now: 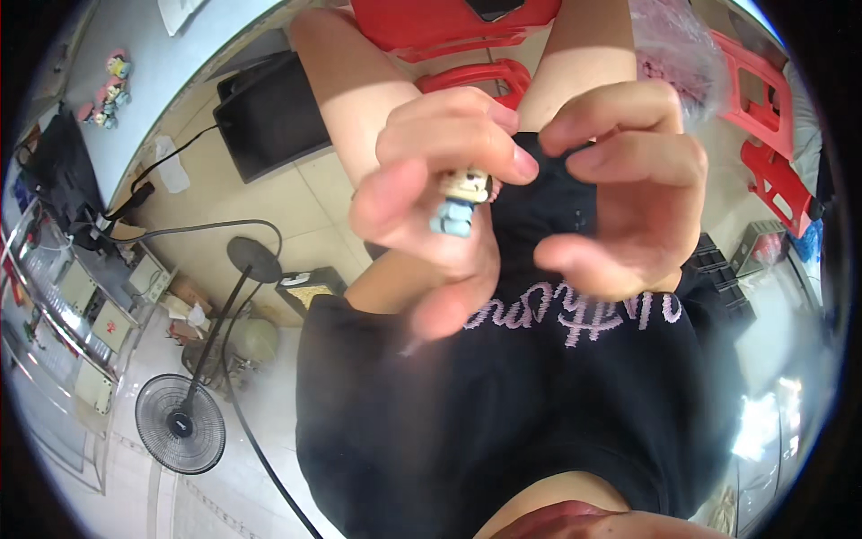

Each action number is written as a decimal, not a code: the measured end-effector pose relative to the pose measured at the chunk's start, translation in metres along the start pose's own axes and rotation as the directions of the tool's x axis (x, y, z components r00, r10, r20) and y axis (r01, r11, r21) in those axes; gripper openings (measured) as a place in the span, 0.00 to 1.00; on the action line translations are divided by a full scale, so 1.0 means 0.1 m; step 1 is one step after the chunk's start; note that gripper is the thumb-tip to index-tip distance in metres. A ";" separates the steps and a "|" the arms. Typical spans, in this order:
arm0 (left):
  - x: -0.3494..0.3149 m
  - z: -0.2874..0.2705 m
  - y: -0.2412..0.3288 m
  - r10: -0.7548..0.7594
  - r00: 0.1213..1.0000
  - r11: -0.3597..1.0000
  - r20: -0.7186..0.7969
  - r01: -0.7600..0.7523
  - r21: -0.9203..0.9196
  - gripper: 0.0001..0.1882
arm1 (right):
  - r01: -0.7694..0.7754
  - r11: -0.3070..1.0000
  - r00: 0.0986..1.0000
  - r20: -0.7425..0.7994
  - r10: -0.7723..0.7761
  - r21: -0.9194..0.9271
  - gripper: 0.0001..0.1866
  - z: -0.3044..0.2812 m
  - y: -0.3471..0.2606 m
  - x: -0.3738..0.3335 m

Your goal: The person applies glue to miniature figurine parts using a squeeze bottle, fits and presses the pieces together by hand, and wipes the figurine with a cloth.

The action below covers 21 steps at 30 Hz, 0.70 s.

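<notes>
A small moulded figurine (455,214), with a cream upper part, a dark band at its middle and a pale-blue lower part, sits in the left hand (406,220) of the seated person. The grip of this hand is closed around it, the fingers bent above and the figurine resting against the inner side of the hand, its pale-blue end toward the wearer's chest. The right hand (648,193) is raised just beside the left; its grip is released, with fingers curled, thumb apart from them and nothing visible between. Both hands are above the lap, in front of a black cloth T-shirt (521,404) bearing pink stitched lettering. At upper left, a pale blue-grey bench (184,90) with a curved-looking edge carries a group of small multicoloured figurines (112,92), well apart from the hands. Beside the legs, a black rectangular object (277,126) lies over the beige tiled floor (310,211). At lower left is a black round-headed fan (180,423) on a thin pole. At upper right, a clear plastic bag (680,54) with pinkish contents adjoins a red plastic stool (752,85).
</notes>
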<state>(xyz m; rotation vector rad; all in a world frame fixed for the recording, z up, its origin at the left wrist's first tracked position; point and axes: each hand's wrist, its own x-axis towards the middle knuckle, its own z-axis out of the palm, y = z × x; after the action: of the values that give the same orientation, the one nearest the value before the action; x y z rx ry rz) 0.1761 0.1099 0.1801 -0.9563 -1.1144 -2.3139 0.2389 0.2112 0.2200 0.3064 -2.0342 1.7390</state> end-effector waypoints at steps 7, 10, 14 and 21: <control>-0.01 0.12 0.12 0.055 0.998 0.970 -0.041 -0.044 0.237 0.36 | -0.020 0.983 0.990 -0.135 0.045 0.183 0.28 0.36 -0.02 0.05; 0.01 -0.03 0.23 0.029 0.997 0.923 0.069 -0.054 0.381 0.34 | -0.032 0.978 0.986 -0.156 0.065 0.208 0.28 0.38 -0.03 0.03; 0.00 -0.04 0.30 -0.084 0.962 0.876 0.258 -0.052 0.480 0.31 | -0.042 0.974 0.982 -0.170 0.081 0.221 0.28 0.37 -0.05 0.01; 0.07 -0.03 0.28 0.074 0.974 0.903 0.213 -0.156 0.401 0.32 | -0.034 0.968 0.979 -0.187 0.083 0.248 0.28 0.41 -0.10 0.06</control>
<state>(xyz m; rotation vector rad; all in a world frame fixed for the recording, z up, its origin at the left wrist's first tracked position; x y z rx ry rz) 0.1864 0.0902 0.1983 -1.0561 -1.5079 -1.8095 0.2305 0.1697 0.2270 0.1431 -1.7093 1.9757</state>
